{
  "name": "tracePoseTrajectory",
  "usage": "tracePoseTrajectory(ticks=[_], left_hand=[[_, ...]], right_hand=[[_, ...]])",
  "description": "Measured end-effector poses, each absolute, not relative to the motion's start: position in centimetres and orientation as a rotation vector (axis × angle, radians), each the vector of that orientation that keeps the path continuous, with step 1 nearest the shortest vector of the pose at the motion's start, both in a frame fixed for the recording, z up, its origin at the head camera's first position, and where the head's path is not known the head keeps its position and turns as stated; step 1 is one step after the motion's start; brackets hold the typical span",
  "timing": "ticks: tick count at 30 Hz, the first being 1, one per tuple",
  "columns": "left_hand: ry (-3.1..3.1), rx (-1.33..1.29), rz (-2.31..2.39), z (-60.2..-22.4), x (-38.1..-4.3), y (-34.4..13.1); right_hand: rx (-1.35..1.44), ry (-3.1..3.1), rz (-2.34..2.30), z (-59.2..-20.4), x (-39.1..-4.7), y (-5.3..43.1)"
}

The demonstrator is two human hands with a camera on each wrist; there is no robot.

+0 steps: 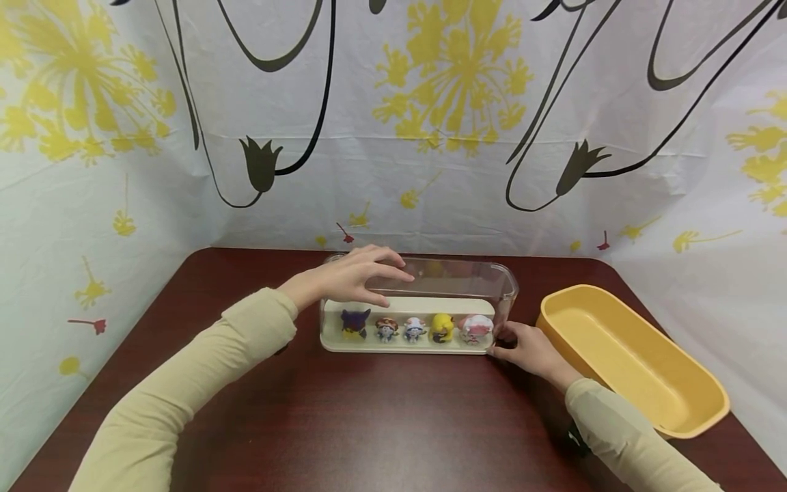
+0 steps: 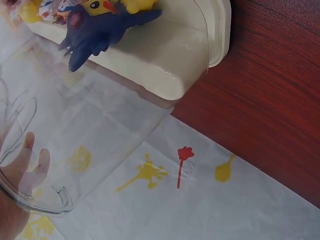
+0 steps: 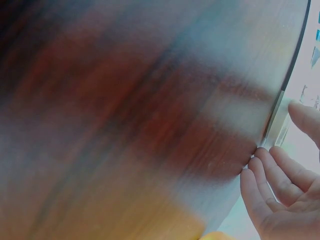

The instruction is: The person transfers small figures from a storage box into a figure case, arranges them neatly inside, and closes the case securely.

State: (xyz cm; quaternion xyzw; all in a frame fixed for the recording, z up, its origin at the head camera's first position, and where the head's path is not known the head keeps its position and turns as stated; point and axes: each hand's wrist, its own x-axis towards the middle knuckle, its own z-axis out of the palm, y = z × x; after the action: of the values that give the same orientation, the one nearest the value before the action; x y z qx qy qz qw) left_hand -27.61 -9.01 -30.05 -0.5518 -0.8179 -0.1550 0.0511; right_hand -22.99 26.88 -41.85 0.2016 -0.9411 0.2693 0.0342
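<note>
A tall clear plastic box [image 1: 455,277] stands on a cream base [image 1: 399,347] at the table's middle. Several small toy figures stand in a row in it: a dark purple one [image 1: 354,324] at the left, a yellow one [image 1: 442,328] and a pink and white one [image 1: 476,329] at the right. Over the box's upper left part, my left hand [image 1: 363,273] has its fingers spread; in the left wrist view its fingers show through the clear wall near the rim. My right hand [image 1: 531,350] touches the base's front right corner, thumb apart from the fingers.
A yellow oblong tub [image 1: 633,355] lies to the right of my right hand, hollow side up, slanting along the table's right side. A dark red wood-grain table [image 1: 381,417] carries everything. Printed white cloth [image 1: 344,116] hangs behind and at both sides.
</note>
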Motion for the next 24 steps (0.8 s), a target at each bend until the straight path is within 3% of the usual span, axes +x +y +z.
tracePoseTrajectory(ticks=[24], left_hand=[[-2.427, -1.684, -0.49, -31.3, -27.6, -9.3]], right_hand=[[0.6, -2.907, 0.792, -41.9, -23.0, 26.9]])
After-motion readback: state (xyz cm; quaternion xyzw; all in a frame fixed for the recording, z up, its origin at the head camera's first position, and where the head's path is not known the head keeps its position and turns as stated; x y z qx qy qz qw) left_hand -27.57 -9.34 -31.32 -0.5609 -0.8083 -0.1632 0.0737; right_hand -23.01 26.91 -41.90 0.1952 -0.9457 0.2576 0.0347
